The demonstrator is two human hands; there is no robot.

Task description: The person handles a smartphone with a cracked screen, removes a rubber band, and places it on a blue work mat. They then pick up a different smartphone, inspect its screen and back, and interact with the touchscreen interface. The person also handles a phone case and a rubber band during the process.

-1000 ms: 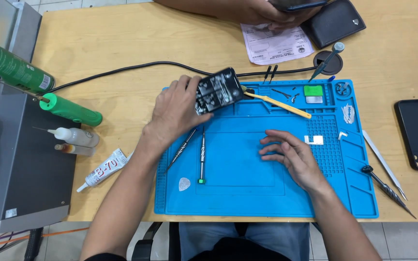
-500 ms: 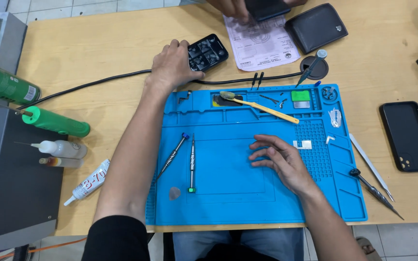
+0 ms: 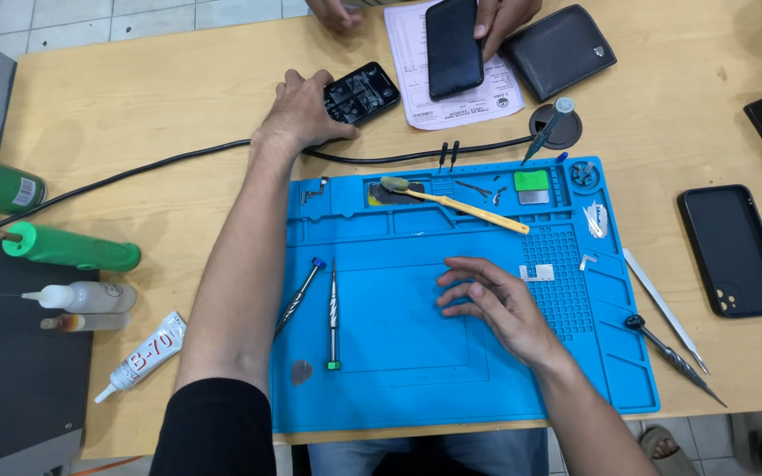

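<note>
Left hand far-left of the blue mat, fingers closed on the opened phone, which lies on bare wood beside the black cable. Right hand flat and empty on the mat. Risk: exposed internals could scrape or snag the cable; screwdrivers could roll.

Black short sleeve on the left arm, blue jeans.
</note>
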